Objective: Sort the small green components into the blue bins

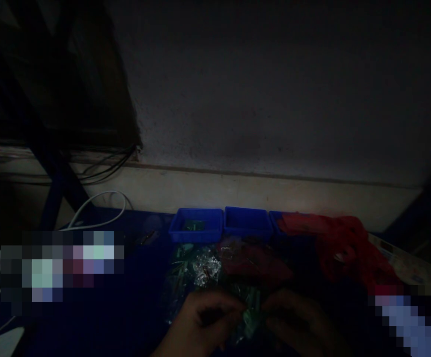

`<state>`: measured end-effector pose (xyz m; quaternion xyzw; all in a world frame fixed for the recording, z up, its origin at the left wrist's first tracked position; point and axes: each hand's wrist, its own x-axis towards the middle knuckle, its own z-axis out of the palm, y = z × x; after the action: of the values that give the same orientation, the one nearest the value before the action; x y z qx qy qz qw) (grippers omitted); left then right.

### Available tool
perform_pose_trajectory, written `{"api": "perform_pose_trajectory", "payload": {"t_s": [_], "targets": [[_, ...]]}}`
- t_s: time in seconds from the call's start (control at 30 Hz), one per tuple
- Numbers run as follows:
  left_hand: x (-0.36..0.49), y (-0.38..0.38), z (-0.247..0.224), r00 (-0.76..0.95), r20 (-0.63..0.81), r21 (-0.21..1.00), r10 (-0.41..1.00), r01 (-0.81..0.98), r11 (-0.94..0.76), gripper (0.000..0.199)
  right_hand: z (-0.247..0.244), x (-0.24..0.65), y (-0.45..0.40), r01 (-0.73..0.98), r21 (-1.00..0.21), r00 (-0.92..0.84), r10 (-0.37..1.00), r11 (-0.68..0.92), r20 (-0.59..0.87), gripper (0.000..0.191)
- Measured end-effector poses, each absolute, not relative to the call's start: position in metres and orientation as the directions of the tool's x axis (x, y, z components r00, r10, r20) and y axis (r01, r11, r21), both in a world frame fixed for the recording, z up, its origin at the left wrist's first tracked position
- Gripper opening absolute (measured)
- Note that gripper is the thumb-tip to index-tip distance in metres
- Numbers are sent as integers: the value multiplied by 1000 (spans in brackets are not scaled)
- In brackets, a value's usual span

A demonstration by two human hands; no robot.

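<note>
Low in the dim head view, my left hand has thumb and forefinger pinched at the left edge of a small pale green piece, which looks glossy like thin plastic. From the other side my right hand closes its fingertips at the piece's right edge. Just beyond them lie clear shiny plastic packets and green packets. A flat dark red bag is spread beside these. Darkness hides the piece's exact kind and most of my right fingers.
Along the wall stand a blue tray with a green item inside, a second blue tray, and a third blue tray partly under a crumpled red bag. A white cable loops at the left on the blue tabletop.
</note>
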<state>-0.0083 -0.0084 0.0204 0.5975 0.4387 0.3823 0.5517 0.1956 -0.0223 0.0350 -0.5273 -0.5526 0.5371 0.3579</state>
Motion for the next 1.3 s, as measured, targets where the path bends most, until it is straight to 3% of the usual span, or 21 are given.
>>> {"api": "perform_pose_trajectory", "payload": {"t_s": [0.2, 0.9, 1.3], "targets": [[-12, -10, 21, 305, 124, 978, 944, 122, -167, 12, 31, 196, -19, 179, -978, -250, 957, -106, -150, 9], [-12, -9, 29, 324, 139, 971, 936, 142, -193, 8, 34, 195, -17, 239, -970, -219, 971, -41, -95, 7], [-13, -9, 29, 319, 196, 953, 927, 159, -256, 12, 26, 196, -15, 245, -969, -256, 961, -39, -104, 24]]}}
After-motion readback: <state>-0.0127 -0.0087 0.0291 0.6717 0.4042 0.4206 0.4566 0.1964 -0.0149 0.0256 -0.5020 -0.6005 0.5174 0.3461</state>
